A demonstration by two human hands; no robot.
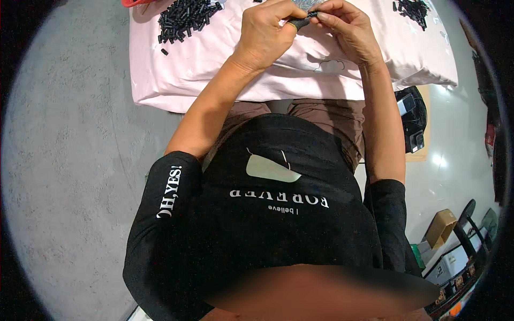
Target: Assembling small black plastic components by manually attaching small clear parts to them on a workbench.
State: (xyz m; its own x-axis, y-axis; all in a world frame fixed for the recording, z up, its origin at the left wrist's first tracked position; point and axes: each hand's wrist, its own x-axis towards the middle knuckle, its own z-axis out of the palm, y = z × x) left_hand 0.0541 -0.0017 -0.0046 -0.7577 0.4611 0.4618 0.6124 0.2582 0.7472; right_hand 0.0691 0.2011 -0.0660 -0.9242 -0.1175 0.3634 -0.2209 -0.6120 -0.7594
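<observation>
1. On the far left, the grey floor (pixel 69 134) is stretching alongside the cloth-covered desk (pixel 214 83), whose pale pink cover is hanging over the near edge.
2. At the desk's upper left corner, a red container (pixel 140 2) is showing only part of its rim.
3. Just right of it, a large heap of short black tubes (pixel 184 21) is spreading over the cloth; one loose black tube (pixel 164 52) is lying just below the heap.
4. The left hand (pixel 266 32) is reaching in above the desk, its grip closing on one end of a small black piece (pixel 313 15) — thumb and index finger are coming together there.
5. A dark cover with a yellow edge (pixel 300 23) is sitting at the left thumb; whether the hand is wearing or holding it, I cannot tell.
6. The small black piece is sitting between both hands' fingertips, over the desk, while a clear, glinting heap (pixel 306 4) is lying behind it.
7. The right hand (pixel 350 27) is pinching the piece's other end, its grip clamping thumb against index finger.
8. Farther right, a smaller heap of black pieces (pixel 412 12) is lying near the desk's far edge.
9. Below the desk's right side, a black bag (pixel 416 120) is resting on a tan sheet — apparently cardboard (pixel 420 156).
</observation>
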